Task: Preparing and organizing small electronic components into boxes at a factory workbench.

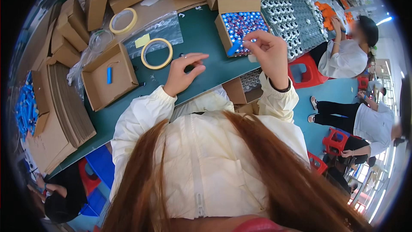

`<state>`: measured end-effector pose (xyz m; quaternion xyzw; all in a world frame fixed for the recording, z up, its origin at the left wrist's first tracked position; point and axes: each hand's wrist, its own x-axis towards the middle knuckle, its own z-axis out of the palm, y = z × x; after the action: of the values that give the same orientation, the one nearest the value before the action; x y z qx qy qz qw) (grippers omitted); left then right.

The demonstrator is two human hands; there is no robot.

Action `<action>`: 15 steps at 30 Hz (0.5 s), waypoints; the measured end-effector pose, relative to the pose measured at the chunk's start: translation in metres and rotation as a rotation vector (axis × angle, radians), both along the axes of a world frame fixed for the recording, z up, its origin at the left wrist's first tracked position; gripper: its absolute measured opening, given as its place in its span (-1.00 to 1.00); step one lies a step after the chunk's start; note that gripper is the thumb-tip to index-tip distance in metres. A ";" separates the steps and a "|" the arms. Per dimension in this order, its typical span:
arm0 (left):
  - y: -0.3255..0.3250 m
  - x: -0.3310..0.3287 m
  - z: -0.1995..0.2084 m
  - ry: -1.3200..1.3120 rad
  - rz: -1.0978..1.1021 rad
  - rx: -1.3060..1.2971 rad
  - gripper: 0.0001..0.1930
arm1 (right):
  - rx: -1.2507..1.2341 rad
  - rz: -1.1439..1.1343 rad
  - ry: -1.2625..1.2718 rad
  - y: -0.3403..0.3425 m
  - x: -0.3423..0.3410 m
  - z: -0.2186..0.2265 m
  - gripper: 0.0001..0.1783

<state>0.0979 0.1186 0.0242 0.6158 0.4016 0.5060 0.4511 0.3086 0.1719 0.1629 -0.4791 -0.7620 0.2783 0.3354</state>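
Head view: right hand (268,51) raised over the green table (201,34), fingertips pinching 1 small blue part (234,48) just in front of the open box (238,23) of blue parts. Left hand (184,72) rests on the table, fingers curled around something too small to identify. Tape roll (157,53) lies just left of it; beyond, an open carton (109,76) holds 1 blue piece (109,75).

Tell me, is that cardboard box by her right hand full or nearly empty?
Full. The open cardboard box is packed to its rim with small blue and silver pieces; the right hand holds one blue piece just over it.
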 end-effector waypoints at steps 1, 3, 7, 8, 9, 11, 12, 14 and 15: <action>0.000 0.001 0.001 0.004 0.013 -0.008 -0.67 | -0.068 0.061 0.023 -0.004 -0.007 -0.002 -0.92; -0.001 0.004 0.005 -0.291 -0.076 -0.084 -0.51 | -0.116 0.137 0.053 -0.010 -0.021 -0.010 -0.92; -0.002 0.001 0.021 -0.540 -0.294 -0.264 -0.51 | -0.270 0.240 0.161 -0.018 -0.046 -0.020 -0.92; -0.004 -0.001 0.020 -0.520 -0.280 -0.291 -0.64 | -0.316 0.264 0.234 -0.020 -0.051 -0.021 -0.91; -0.004 -0.004 0.019 -0.520 -0.268 -0.296 -0.64 | -0.362 0.285 0.307 -0.021 -0.056 -0.023 -0.90; -0.003 -0.008 0.017 -0.467 -0.290 -0.365 -0.77 | -0.389 0.296 0.354 -0.021 -0.060 -0.028 -0.87; -0.004 -0.009 0.018 -0.470 -0.284 -0.369 -0.77 | -0.408 0.297 0.402 -0.020 -0.062 -0.030 -0.84; -0.006 -0.010 0.022 -0.581 -0.206 -0.335 -0.83 | -0.445 0.283 0.425 -0.021 -0.062 -0.023 -0.81; -0.007 -0.011 0.022 -0.587 -0.204 -0.338 -0.83 | -0.476 0.267 0.451 -0.021 -0.061 -0.021 -0.77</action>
<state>0.0870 0.1121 0.0462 0.3976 0.2695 0.5401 0.6911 0.2471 0.1507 0.1418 -0.3664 -0.6383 0.5883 0.3349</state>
